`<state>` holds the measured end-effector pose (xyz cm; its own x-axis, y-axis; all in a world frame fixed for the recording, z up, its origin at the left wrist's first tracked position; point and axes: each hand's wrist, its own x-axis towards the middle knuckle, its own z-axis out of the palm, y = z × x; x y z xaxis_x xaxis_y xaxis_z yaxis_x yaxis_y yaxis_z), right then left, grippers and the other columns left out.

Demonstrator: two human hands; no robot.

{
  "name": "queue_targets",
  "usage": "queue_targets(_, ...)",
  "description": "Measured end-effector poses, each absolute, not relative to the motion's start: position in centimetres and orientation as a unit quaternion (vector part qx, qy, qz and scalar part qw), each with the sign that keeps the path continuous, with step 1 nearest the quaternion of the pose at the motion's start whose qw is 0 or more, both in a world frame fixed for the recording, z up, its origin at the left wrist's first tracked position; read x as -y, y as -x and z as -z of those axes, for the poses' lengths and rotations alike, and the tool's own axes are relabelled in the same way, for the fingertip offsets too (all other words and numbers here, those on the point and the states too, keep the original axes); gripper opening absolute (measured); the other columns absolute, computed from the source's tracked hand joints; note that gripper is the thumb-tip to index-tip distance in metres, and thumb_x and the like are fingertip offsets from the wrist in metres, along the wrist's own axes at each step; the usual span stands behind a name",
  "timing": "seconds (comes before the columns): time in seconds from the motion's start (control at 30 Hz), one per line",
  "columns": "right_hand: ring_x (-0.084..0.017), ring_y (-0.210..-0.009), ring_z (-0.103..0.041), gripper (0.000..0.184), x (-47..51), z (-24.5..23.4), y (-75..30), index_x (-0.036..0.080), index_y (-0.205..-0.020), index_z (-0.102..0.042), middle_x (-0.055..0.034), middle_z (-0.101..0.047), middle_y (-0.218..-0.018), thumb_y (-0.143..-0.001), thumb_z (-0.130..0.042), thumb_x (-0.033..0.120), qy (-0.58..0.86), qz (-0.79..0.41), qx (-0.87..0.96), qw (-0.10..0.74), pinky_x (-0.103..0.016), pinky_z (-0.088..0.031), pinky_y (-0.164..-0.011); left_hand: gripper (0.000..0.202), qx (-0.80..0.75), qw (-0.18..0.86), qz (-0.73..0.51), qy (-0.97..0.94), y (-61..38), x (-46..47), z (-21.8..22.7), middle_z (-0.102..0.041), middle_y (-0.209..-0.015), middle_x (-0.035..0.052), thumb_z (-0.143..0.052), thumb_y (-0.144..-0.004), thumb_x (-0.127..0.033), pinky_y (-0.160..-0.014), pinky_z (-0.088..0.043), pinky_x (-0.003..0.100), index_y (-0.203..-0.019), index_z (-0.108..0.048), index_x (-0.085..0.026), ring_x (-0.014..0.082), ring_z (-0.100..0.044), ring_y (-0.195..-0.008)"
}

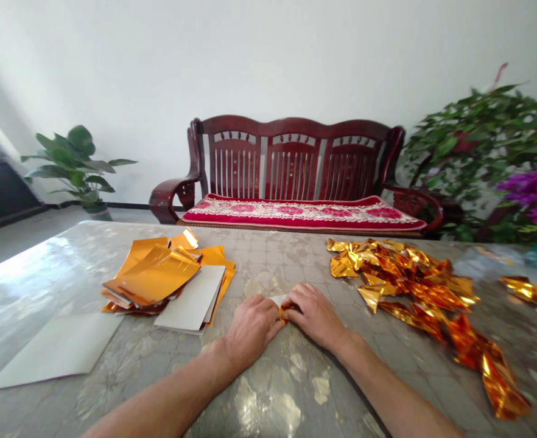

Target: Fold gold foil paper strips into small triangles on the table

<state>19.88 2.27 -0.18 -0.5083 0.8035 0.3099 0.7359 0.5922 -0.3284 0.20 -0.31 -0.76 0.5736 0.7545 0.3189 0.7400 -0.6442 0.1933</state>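
In the middle of the table, my left hand (pixel 253 324) and my right hand (pixel 313 312) meet over a small sheet of gold foil paper (pixel 283 313), mostly hidden by the fingers. Both hands are closed, pinching it from either side. A pale corner of the sheet's back shows between them. Left of my hands lies a loose stack of gold foil paper (pixel 152 271), some sheets with the white-grey back (pixel 195 298) upward. To the right is a heap of folded, shiny gold foil pieces (pixel 405 274), trailing toward the near right.
A lone pale sheet (pixel 58 350) lies at the left of the patterned table (pixel 131 377). Clear plastic (pixel 487 261) and more foil sit at the far right. Beyond the table stand a wooden bench (pixel 291 158) with a red cushion, and potted plants (pixel 79 164).
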Motion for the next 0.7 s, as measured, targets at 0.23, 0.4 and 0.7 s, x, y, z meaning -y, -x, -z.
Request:
queue_targets(0.23,-0.019,-0.094,-0.053,0.004,-3.1,1.1,-19.7,0.023,-0.091,-0.066,-0.0009,-0.061,-0.093,-0.087,-0.067,0.023,0.462,-0.106,0.846,0.245,-0.030,-0.039,-0.081,0.018,-0.471,0.048,-0.181,-0.862,-1.0,0.4,0.2,-0.066,-0.092,0.0025,-0.055,-0.095,-0.033,-0.080,-0.045,0.029,-0.086,-0.065,-0.021,0.0183,-0.059,-0.089)
queue_targets(0.4,-0.021,-0.106,-0.051,0.026,-3.4,1.0,-19.9,0.025,-0.111,-0.065,-0.0031,-0.062,-0.110,-0.084,-0.067,0.023,0.470,-0.093,0.842,0.247,-0.033,-0.038,-0.091,0.018,-0.465,0.089,-0.205,-0.857,-0.4,-0.3,0.3,-0.066,-0.088,0.0012,-0.056,-0.093,-0.031,-0.080,-0.043,0.027,-0.081,-0.065,-0.021,0.0173,-0.059,-0.088)
queue_targets(0.7,-0.020,-0.094,-0.052,0.020,-3.9,-0.1,-19.9,0.022,-0.095,-0.065,-0.0022,-0.063,-0.094,-0.077,-0.073,0.026,0.491,-0.097,0.839,0.213,-0.030,-0.038,-0.079,0.012,-0.469,0.195,-0.271,-0.818,0.3,-1.2,0.8,-0.064,-0.085,-0.0007,-0.057,-0.088,-0.016,-0.075,-0.042,0.022,-0.081,-0.066,-0.021,0.0143,-0.061,-0.085)
